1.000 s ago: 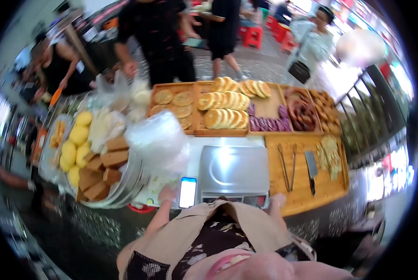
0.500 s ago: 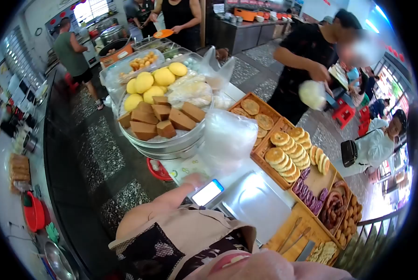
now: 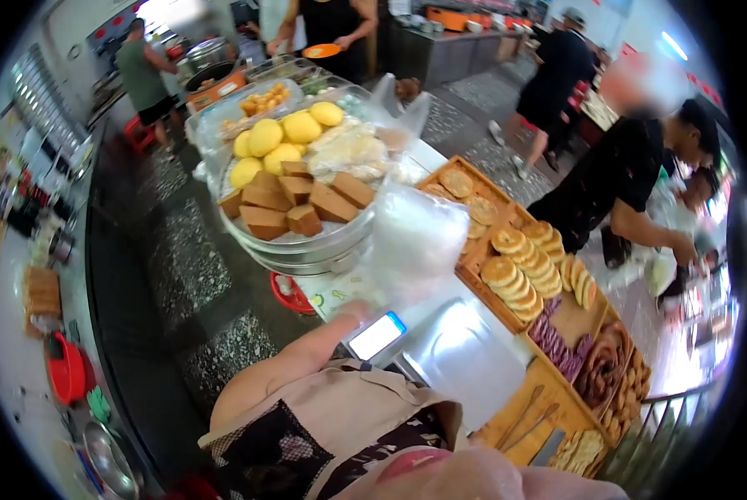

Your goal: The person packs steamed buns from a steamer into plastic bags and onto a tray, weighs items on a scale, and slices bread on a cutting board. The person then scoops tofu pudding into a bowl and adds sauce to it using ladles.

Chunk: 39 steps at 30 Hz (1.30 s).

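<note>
My left arm reaches forward over the white counter, and my left hand (image 3: 357,313) is a blur beside a phone-like device with a lit screen (image 3: 378,336). Its fingers are smeared, so whether it grips anything is unclear. Just beyond the hand stands a stack of clear plastic bags (image 3: 419,229). To the right of the device lies a shiny metal tray (image 3: 465,346). My right hand is out of view.
A round steamer (image 3: 307,258) carries yellow buns (image 3: 265,137) and brown cake wedges (image 3: 265,221). Wooden trays (image 3: 586,312) of flat round cakes (image 3: 507,279) line the right side, near tongs (image 3: 528,421). A person in black (image 3: 615,183) stands beyond them.
The person in black has moved right, away from the trays, with the pale plastic bag. Another person in dark clothes now shows behind. My view has shifted slightly; my left hand stays near the device.
</note>
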### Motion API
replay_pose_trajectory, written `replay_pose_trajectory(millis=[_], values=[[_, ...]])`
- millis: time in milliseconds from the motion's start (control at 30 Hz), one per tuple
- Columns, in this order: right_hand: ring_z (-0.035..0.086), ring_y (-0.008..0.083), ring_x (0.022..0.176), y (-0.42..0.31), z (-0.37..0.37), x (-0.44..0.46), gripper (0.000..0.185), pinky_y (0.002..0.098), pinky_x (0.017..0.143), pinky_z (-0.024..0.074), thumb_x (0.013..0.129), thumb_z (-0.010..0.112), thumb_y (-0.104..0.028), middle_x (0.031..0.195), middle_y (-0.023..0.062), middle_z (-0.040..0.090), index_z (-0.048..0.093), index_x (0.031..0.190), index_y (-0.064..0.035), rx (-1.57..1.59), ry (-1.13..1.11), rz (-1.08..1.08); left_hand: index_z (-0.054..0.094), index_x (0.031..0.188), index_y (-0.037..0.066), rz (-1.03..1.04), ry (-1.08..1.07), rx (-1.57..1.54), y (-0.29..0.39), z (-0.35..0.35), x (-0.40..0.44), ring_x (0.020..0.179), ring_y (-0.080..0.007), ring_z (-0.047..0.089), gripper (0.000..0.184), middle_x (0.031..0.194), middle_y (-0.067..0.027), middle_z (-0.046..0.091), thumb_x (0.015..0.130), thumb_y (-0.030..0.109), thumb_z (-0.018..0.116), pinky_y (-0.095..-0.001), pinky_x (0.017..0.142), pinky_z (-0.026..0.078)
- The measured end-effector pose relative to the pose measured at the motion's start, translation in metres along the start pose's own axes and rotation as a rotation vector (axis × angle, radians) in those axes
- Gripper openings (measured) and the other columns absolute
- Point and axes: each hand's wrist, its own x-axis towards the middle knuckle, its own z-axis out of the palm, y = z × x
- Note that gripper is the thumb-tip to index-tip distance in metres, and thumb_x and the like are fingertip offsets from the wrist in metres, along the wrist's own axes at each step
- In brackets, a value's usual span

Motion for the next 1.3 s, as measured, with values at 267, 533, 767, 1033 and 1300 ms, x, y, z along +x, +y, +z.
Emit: replay_pose_trajectory(millis=[267,533,767,1033,1300], values=[[0.066,0.0351,0.079,0.019,-0.017,-0.018,0.041,0.0449,0.064,0.0521,0.084,0.049,-0.038,0.085,0.0201,0.067,0.071,0.082,-0.0035,0.016,-0.144,0.259,0.067,0.093,0.002,0.129,-0.006,0.079,0.014,-0.018,-0.012,0.096,-0.0361,0.061,0.035,0.101,-0.0220,0.063,0.076,0.031,0.057,-0.0408,0.085,0.047],[0.066,0.0356,0.079,0.015,-0.019,-0.017,0.042,0.0455,0.066,0.0519,0.083,0.048,-0.037,0.085,0.0207,0.067,0.069,0.080,-0.0011,0.032,-0.138,0.302,0.062,0.108,0.001,-0.043,-0.131,0.030,0.035,-0.046,-0.034,0.108,-0.0340,0.056,0.047,0.116,-0.0220,0.058,0.076,0.036,0.060,-0.0386,0.092,0.044],[0.063,0.0383,0.087,0.004,-0.046,-0.025,0.041,0.0479,0.074,0.0490,0.081,0.048,-0.038,0.091,0.0224,0.065,0.063,0.088,-0.0003,0.098,-0.148,0.366,0.058,0.115,0.001,-0.146,-0.122,-0.005,0.035,-0.042,-0.031,0.113,-0.0321,0.054,0.057,0.122,-0.0208,0.055,0.075,0.042,0.064,-0.0375,0.095,0.043],[0.063,0.0390,0.084,0.003,-0.044,-0.025,0.038,0.0483,0.071,0.0489,0.081,0.049,-0.036,0.088,0.0229,0.065,0.064,0.085,-0.0009,0.118,-0.118,0.364,0.059,0.115,0.003,-0.139,-0.127,0.107,0.031,-0.032,-0.017,0.111,-0.0305,0.055,0.058,0.121,-0.0181,0.057,0.076,0.046,0.065,-0.0380,0.094,0.044],[0.064,0.0370,0.077,0.000,-0.045,-0.023,0.032,0.0472,0.065,0.0507,0.077,0.053,-0.034,0.082,0.0210,0.066,0.062,0.081,-0.0038,0.094,-0.113,0.411,0.061,0.113,0.003,-0.080,-0.102,0.122,0.034,-0.033,-0.017,0.112,-0.0311,0.055,0.055,0.119,-0.0187,0.057,0.077,0.046,0.063,-0.0386,0.094,0.044]])
